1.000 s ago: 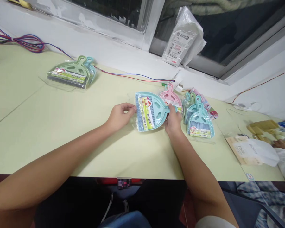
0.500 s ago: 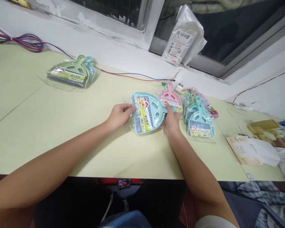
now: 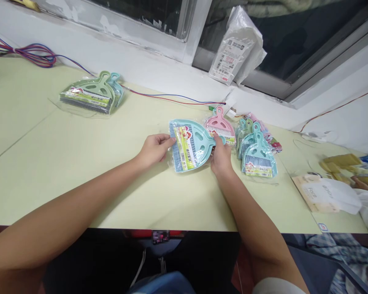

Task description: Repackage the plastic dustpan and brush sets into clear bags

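Note:
A blue mini dustpan and brush set [image 3: 191, 145] in a clear plastic bag is held between both hands just above the pale green table [image 3: 79, 163]. My left hand [image 3: 155, 149] pinches the bag at the brush end. My right hand [image 3: 221, 157] grips the handle end. Right behind it lies a pink set [image 3: 221, 125]. A heap of several blue and green sets [image 3: 255, 151] lies just right of my right hand.
A stack of green and blue bagged sets [image 3: 90, 94] lies at the far left. Red and blue wires [image 3: 37, 55] run along the white sill. A white parcel bag [image 3: 236, 51] leans on the window. Packets and another person's hand [image 3: 363, 183] are at the right edge.
The blue set has shifted slightly left and toward me between both hands since a second ago; in the last half second almost nothing has moved.

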A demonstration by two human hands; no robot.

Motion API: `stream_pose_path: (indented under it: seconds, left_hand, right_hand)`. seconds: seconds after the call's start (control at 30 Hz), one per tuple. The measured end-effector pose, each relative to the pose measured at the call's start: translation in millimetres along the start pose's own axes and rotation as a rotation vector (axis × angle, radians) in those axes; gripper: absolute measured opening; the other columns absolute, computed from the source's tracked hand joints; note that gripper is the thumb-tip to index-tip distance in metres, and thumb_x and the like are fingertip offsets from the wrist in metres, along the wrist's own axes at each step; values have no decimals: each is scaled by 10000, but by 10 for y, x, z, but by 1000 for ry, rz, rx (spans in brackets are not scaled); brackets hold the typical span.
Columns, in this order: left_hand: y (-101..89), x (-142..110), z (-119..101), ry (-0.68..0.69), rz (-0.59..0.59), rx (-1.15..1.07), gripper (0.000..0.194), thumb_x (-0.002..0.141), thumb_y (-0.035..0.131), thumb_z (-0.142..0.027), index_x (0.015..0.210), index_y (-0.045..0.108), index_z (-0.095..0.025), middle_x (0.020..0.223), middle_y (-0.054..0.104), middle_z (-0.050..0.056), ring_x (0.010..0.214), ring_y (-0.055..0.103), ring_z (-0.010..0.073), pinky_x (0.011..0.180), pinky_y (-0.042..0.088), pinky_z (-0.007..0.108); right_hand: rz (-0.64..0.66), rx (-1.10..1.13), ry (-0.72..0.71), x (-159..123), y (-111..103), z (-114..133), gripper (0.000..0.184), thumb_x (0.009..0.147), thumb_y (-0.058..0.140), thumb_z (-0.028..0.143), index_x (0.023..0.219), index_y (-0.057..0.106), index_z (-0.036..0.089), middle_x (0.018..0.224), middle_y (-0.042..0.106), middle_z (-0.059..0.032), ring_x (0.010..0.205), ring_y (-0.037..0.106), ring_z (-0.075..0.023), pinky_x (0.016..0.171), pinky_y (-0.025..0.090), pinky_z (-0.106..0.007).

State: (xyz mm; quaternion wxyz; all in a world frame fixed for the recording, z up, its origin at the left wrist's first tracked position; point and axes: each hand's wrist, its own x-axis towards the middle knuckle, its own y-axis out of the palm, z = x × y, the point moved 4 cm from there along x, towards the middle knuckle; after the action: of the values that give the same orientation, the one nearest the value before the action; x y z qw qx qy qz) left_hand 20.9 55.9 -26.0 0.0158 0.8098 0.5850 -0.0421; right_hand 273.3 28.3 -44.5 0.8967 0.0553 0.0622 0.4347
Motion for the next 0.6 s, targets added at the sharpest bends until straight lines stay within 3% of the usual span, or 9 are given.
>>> stream_pose_path:
  seconds: [0.17,0.33,0.47,0.53,0.6]
  left_hand:
    - [1,3,-5,-8,0,-5,275,961,743,-428,950,780,-156,764,676,57,443,405,83,447,261,309]
    - [18,36,53,-24,9,-58,314,854,850,-406,1022,791,-149,878,759,83,450,413,73,413,293,292]
    - [9,65,110,-49,-3,-101,333,759,901,-382,958,782,-142,798,744,59,449,421,73,402,308,271]
    - [-16,79,115,-65,-15,-130,336,714,925,-365,923,780,-145,802,749,60,454,413,67,407,302,265]
    - [-61,93,100,-65,-52,-160,316,709,919,-346,915,782,-150,823,761,65,463,405,66,416,296,265]
  right_hand:
    - [-9,21,15,-29,10,15,375,803,830,516,945,615,244,808,715,19,736,736,-180,606,602,-265]
    - [-9,24,38,-81,42,27,322,840,794,483,986,633,245,807,709,23,711,718,-172,588,592,-256]
    - [9,39,65,-86,42,24,299,835,797,444,975,640,233,815,716,15,659,692,-161,575,592,-261]
    - [73,39,137,-72,38,27,286,838,772,450,969,637,234,787,708,16,624,678,-162,553,596,-271]
    - [216,2,228,-64,45,48,258,823,740,433,947,653,224,759,705,3,598,666,-172,519,599,-288]
